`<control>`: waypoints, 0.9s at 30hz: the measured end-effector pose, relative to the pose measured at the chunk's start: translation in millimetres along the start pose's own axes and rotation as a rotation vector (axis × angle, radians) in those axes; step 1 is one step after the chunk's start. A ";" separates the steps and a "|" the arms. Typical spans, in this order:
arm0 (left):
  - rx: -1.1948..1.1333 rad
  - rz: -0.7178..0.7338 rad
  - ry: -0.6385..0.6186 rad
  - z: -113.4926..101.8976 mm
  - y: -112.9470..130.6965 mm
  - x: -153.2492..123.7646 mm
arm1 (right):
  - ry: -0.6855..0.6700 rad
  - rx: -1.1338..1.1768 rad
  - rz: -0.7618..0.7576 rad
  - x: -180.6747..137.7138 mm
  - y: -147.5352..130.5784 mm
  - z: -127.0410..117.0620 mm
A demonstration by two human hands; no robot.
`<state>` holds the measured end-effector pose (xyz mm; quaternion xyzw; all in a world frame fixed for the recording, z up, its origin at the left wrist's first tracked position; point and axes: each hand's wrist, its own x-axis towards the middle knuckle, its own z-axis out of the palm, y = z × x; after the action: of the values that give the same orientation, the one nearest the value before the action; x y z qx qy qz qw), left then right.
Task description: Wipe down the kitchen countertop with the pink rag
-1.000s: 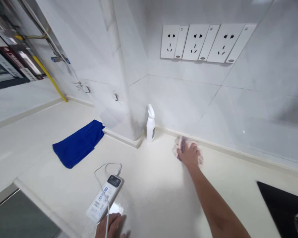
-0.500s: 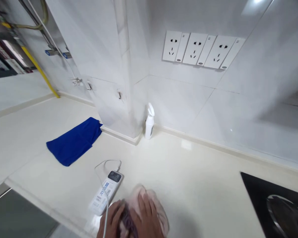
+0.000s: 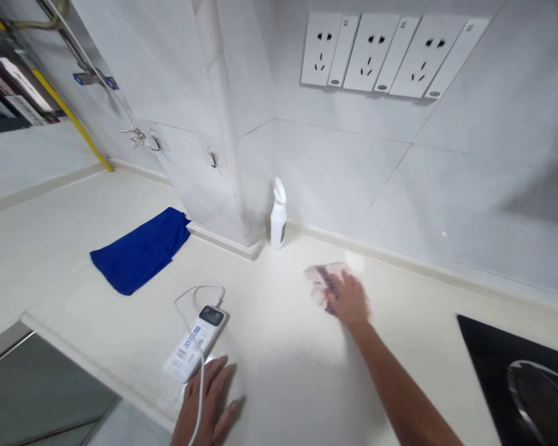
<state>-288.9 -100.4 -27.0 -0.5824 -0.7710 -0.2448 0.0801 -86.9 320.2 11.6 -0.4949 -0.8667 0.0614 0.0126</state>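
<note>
My right hand (image 3: pixel 351 300) reaches out over the counter, its fingers on a pale pink cloth (image 3: pixel 316 277) with a darker purplish band. The cloth lies against the countertop near the back wall and is a little blurred by motion. Near the front edge, my left hand (image 3: pixel 210 399) rests flat on the counter, fingers spread, holding nothing. Just beyond it lies a white power bank (image 3: pixel 188 353) with a dark display. A white cable (image 3: pixel 201 390) runs from the power bank and passes in front of my left hand.
A white spray bottle (image 3: pixel 278 223) stands in the wall corner. A folded blue cloth (image 3: pixel 142 251) lies at the left. A black stove top (image 3: pixel 481 353) is at the right. Several sockets (image 3: pixel 367 52) are on the wall, and a yellow pipe (image 3: pixel 69 114) runs down at the far left.
My right hand has moved forward and right with the pink cloth, away from my left hand. My left hand has come off the cloth and lies flat. The view has shifted slightly downward.
</note>
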 end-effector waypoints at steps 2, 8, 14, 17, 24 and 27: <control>0.008 -0.010 -0.010 -0.1 1.8 0.3 | 0.085 0.000 0.150 -6.2 56.5 3.5; -0.014 -0.067 -0.005 11.1 0.1 -8.0 | 0.314 0.131 0.643 -40.4 178.3 9.4; 0.009 -0.099 0.093 27.4 -1.0 -11.2 | 0.293 0.202 0.846 18.4 162.5 -0.7; 0.022 -0.095 0.088 30.0 1.8 -12.1 | 0.261 0.171 0.702 57.0 116.1 0.1; 0.069 -0.047 0.034 17.4 4.9 -12.7 | 0.125 0.103 0.257 105.8 -35.0 9.6; 0.087 -0.040 0.025 11.5 7.6 -9.5 | 0.054 0.101 0.064 103.9 -92.8 7.7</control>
<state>-277.0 -101.6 -38.7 -0.5599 -0.7912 -0.2198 0.1101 -220.0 362.1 10.9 -0.5225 -0.8456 0.0918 0.0590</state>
